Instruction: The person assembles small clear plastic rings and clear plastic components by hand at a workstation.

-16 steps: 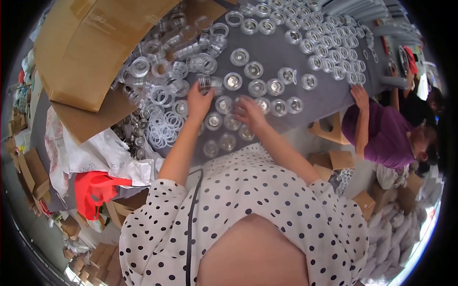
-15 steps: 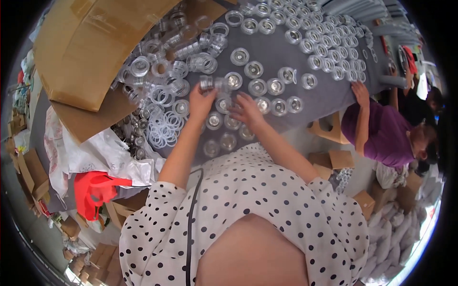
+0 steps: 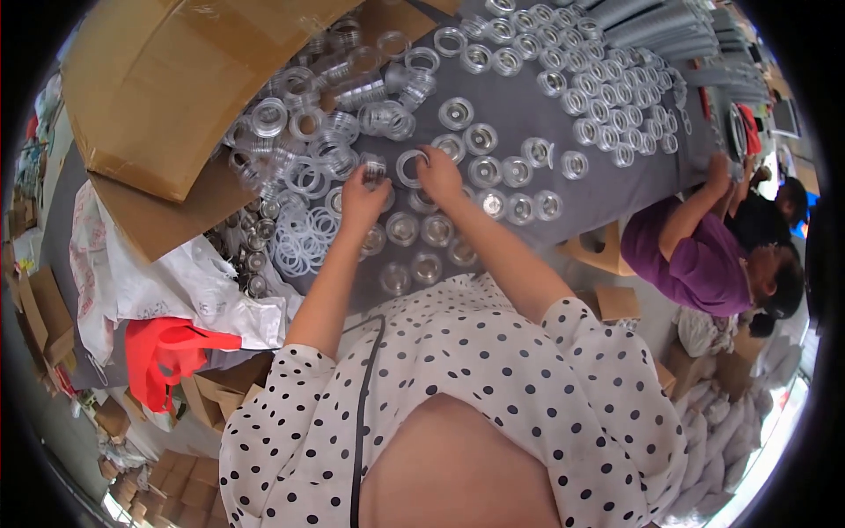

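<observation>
My left hand (image 3: 362, 201) is closed round a short stack of clear plastic rings (image 3: 374, 165). To its right, my right hand (image 3: 440, 179) pinches one clear plastic ring (image 3: 401, 171) by its right edge, held above the table. Round clear pieces with silvery metal centres (image 3: 402, 229) stand in loose rows below and right of my hands. Beyond my left hand lies a heap of clear plastic rings (image 3: 339, 150). Thin white rings (image 3: 304, 238) form a pile left of my left forearm, beside small metal cups (image 3: 255, 255).
A large cardboard box (image 3: 167, 97) lies open at the far left of the grey table (image 3: 581, 198). More assembled pieces (image 3: 607, 106) crowd the far right, near grey tubes (image 3: 664, 31). A red bag (image 3: 163, 356) hangs at the left edge. A person in purple (image 3: 695, 255) works at right.
My right hand has moved up and left and now grips a single ring. My left hand keeps its stack, slightly lower. The person in purple has moved their hand farther along the table.
</observation>
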`<state>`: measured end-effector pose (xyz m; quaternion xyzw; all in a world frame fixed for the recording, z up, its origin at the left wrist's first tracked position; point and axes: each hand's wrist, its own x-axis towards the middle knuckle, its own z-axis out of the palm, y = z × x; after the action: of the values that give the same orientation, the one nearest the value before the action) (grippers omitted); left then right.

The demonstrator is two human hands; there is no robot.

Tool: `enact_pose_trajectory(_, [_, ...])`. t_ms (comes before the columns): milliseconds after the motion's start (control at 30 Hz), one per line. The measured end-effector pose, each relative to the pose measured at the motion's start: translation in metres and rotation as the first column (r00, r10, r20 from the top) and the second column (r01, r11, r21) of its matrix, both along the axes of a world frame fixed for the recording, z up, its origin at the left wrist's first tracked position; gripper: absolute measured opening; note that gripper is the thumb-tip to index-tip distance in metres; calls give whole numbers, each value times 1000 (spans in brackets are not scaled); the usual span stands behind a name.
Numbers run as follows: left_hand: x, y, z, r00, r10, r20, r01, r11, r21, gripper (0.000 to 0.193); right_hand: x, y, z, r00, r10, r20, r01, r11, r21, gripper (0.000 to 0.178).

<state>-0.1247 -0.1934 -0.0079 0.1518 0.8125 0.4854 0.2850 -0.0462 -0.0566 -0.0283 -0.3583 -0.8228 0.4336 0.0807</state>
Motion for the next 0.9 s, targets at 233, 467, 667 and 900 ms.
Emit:
enact_pose_trajectory(233, [-1, 25, -23, 798, -207, -566, 148, 978, -149, 39, 11, 31, 7, 980, 5, 199, -54, 969, 242, 28])
enact_pose_trajectory(467, [-10, 33, -30, 993, -44, -108, 26, 985, -169, 46, 24, 29, 5, 992, 44, 118, -65, 982, 180, 39])
enact_pose_trajectory(667, [-7, -6, 7, 899, -109, -424, 132, 991, 25, 26, 43, 21, 12, 995, 93, -39, -81, 969, 234, 41])
enact_pose_trajectory(900, [-23, -141, 1, 700, 230, -676, -374, 925, -73, 22, 66, 8, 28, 993, 77, -93, -58, 979, 197, 47])
